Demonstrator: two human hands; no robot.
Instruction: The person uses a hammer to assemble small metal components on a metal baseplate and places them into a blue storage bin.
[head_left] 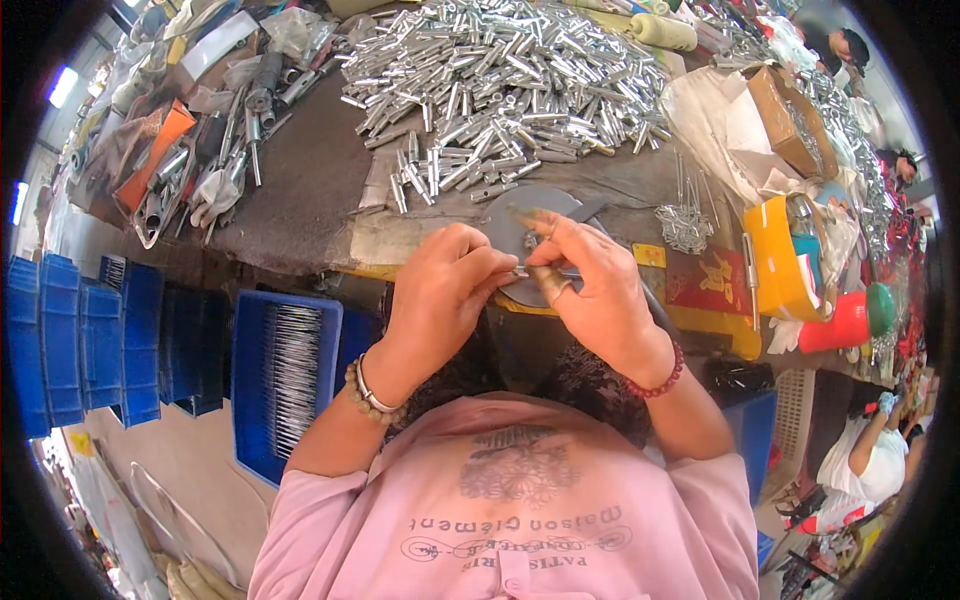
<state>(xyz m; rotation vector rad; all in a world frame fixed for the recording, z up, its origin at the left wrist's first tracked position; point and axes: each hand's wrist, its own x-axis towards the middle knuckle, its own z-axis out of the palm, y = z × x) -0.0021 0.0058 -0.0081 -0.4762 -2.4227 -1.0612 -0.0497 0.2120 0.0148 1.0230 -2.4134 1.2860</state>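
My left hand (440,290) is closed in a pinch at the table's near edge, its fingertips pointing right. Facing it, my right hand (605,295) curls thumb and index finger together; those fingertips carry yellowish coverings. Between the two pinches a small, thin piece shows, mostly hidden by the fingers, so I cannot tell its kind. Both hands are over the near part of a grey round disc (505,225). Beyond the disc lies a large heap of short silver metal tubes (500,80), a few of them loose at its near side.
Left of my legs stands a blue crate (240,380) of thin metal rods, beside stacked blue bins (60,340). Tools (255,150) clutter the table's left. At right are wire hooks (685,225), a cut yellow container (775,260), a red cylinder (835,322) and a cardboard box (775,115).
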